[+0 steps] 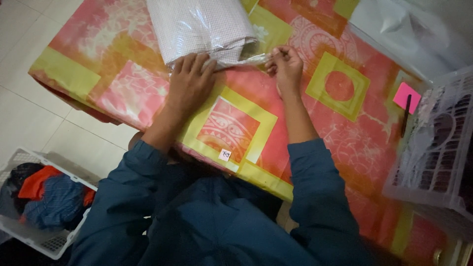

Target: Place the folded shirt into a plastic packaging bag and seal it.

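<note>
Folded cloth: a folded checked cloth (197, 24) is sitting inside a clear plastic bag (231, 51) at 12 o'clock on the table, with most of the cloth already lying within the film.
Bag mouth: the open edge is pointing toward the person and looks unsealed, so by my judgement the bagging is nearly done and closing the flap is what is left.
Left hand: the left hand (189, 81) is pressing flat on the bag's near edge, fingers spread, not clasping anything.
Right hand: the right hand (286, 64) is pinching the plastic flap at 1 o'clock, fingertips closed on the film.
Table: the red and yellow tablecloth (340, 138) is lying under everything.
Around: a pink notepad (407, 96) with a dark pen (405, 116) is resting at 3 o'clock; a white crate (438, 148) is standing beyond it; a white basket of clothes (42, 197) is sitting on the floor at 8 o'clock.
In the way: nothing is crowding the hands.
</note>
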